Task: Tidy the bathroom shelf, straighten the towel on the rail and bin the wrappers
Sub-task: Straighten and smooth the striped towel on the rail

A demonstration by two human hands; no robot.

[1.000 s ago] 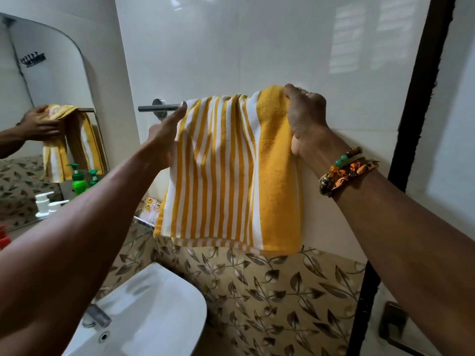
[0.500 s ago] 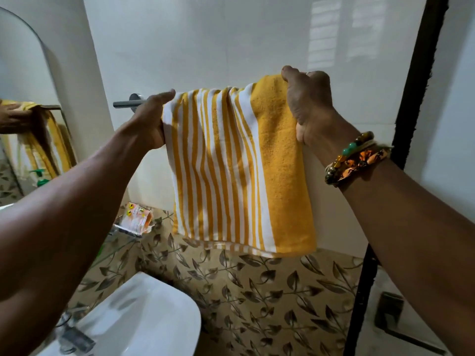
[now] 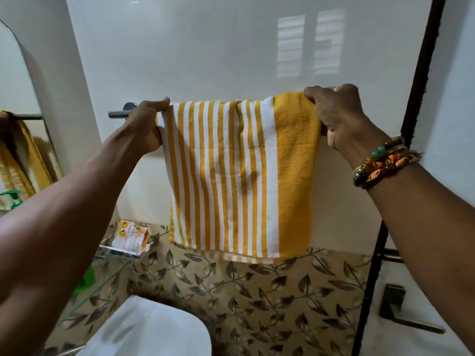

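Since half a second ago I have drawn the towel (image 3: 239, 173) wider along the rail (image 3: 118, 114), its stripes now flatter, and my hands sit further apart. Both my arms reach forward and up: my left hand (image 3: 145, 127) is closed around the towel's left top corner, thumb over the rail, and my right hand (image 3: 336, 115) pinches the yellow right corner. Beyond my left arm, a wrapper (image 3: 131, 238) lies on the glass shelf (image 3: 113, 263).

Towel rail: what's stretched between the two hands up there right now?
In the head view, the striped towel spans the whole gap, draped over the rail. The left hand grips its left edge, the right hand its right edge.
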